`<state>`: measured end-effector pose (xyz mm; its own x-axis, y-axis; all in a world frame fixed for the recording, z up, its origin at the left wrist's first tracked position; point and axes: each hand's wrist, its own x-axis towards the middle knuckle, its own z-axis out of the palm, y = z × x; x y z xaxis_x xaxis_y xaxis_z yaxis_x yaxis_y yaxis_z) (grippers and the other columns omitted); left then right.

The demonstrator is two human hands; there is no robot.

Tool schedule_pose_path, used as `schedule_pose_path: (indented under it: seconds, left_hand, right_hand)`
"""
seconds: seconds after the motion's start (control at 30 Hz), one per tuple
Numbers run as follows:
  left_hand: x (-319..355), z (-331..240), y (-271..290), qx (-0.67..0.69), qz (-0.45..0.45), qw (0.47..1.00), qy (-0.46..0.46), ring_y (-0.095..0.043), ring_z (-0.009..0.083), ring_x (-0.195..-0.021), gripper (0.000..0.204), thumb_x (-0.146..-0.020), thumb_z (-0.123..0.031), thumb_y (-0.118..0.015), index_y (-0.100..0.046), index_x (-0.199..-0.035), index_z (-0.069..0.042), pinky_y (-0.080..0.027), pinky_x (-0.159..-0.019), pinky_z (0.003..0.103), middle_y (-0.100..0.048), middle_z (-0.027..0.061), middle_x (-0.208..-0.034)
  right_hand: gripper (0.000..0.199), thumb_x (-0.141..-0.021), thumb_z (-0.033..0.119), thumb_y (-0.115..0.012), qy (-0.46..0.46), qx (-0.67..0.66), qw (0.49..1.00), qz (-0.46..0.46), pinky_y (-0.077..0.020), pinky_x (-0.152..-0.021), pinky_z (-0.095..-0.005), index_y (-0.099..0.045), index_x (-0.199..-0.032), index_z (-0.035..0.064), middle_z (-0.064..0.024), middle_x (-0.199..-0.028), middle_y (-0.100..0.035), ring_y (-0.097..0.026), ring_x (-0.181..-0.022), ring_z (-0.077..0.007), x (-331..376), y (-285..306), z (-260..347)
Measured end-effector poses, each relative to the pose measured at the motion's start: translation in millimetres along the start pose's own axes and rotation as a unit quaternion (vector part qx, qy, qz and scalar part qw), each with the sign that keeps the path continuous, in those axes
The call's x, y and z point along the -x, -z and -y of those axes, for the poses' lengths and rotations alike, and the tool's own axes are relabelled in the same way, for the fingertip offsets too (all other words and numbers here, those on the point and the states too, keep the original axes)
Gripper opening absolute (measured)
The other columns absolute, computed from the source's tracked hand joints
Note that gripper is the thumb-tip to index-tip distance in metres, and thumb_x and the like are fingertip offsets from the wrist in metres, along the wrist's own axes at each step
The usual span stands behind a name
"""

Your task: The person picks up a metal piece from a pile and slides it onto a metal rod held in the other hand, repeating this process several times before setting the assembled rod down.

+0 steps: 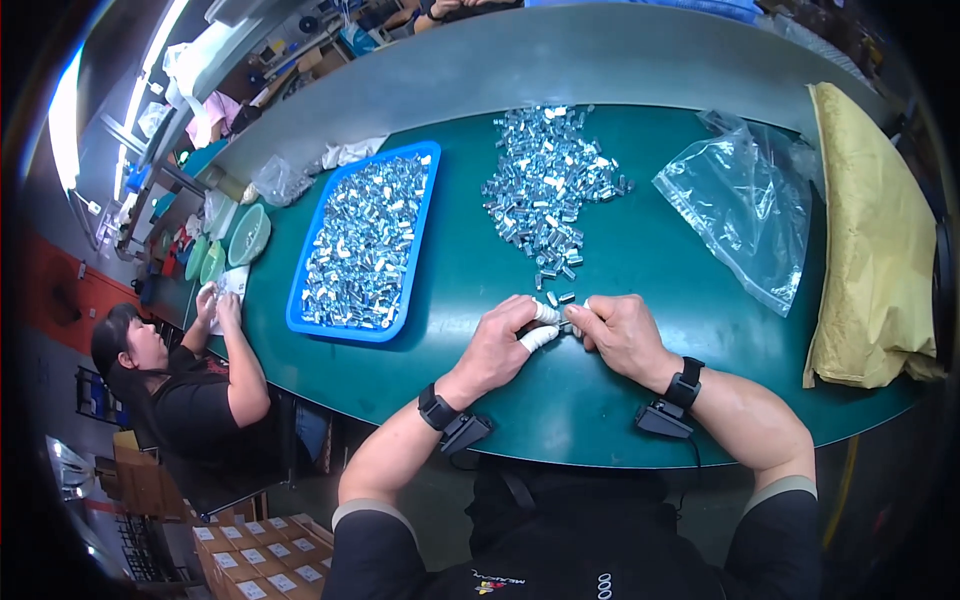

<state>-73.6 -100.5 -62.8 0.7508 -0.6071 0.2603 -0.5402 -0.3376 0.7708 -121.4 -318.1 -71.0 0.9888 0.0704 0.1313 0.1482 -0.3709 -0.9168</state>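
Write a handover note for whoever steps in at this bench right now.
Left hand and right hand meet at the near edge of the green table, pinching a small metal part between them; the left hand's fingertips are taped white.
Loose pile of metal parts lies just beyond the hands.
Blue tray to the left is already full of parts.
Clear plastic bag to the right.
The pile remains.

clear plastic bag (745,215) right, yellow padded envelope (868,240) far right

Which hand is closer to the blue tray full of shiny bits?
Left. The left hand lies just right of the blue tray; the right hand sits farther right, beyond it.
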Motion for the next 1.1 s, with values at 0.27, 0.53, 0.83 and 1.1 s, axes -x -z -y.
schedule_pose_path:
  seconds: [0.27, 0.53, 0.83, 1.1]
  left_hand:
    - [-6, 18, 57, -0.13, -0.124, 0.984, 0.015, -0.069, 0.0207, -0.093, 0.015, -0.091, -0.004, -0.077, -0.073, -0.105, -0.003, -0.055, -0.082, 0.033, -0.071, 0.0079, -0.096]
    - [-32, 24, 137, -0.334, -0.217, 0.917, -0.022, -0.07, 0.0309, -0.099, 0.024, -0.088, -0.004, -0.077, -0.073, -0.112, -0.003, -0.056, -0.087, 0.039, -0.072, 0.013, -0.104]
    - [-6, -22, 10, -0.252, -0.001, 0.965, -0.065, -0.063, 0.0313, -0.091, 0.02, -0.082, -0.011, -0.082, -0.072, -0.099, -0.006, -0.053, -0.079, 0.044, -0.064, 0.0092, -0.093]
    - [1, -25, 5, -0.286, 0.028, 0.956, -0.058, -0.066, 0.0259, -0.092, 0.02, -0.086, -0.008, -0.082, -0.071, -0.102, -0.004, -0.053, -0.08, 0.038, -0.069, 0.0078, -0.097]
  right_hand:
    - [0.048, -0.109, 0.038, -0.061, -0.065, -0.154, 0.985, -0.044, -0.0413, -0.049, -0.0256, -0.067, -0.075, 0.0041, -0.0017, -0.061, -0.064, -0.056, -0.054, -0.0062, 4, 13, -4]
    - [0.04, -0.109, 0.037, -0.061, -0.041, -0.242, 0.96, -0.134, -0.0413, -0.054, -0.0231, -0.068, -0.085, 0.0052, -0.0002, -0.072, -0.066, -0.055, -0.06, -0.0045, 0, 10, -11]
    - [0.04, -0.108, 0.037, -0.062, -0.049, -0.259, 0.955, -0.134, -0.0435, -0.053, -0.0255, -0.067, -0.084, 0.0048, -0.0015, -0.07, -0.067, -0.056, -0.058, -0.0063, -2, 6, -10]
    - [0.038, -0.108, 0.035, -0.063, -0.046, -0.222, 0.969, -0.096, -0.0433, -0.054, -0.024, -0.068, -0.086, 0.0046, -0.0008, -0.071, -0.067, -0.056, -0.061, -0.0055, -1, 8, -13]
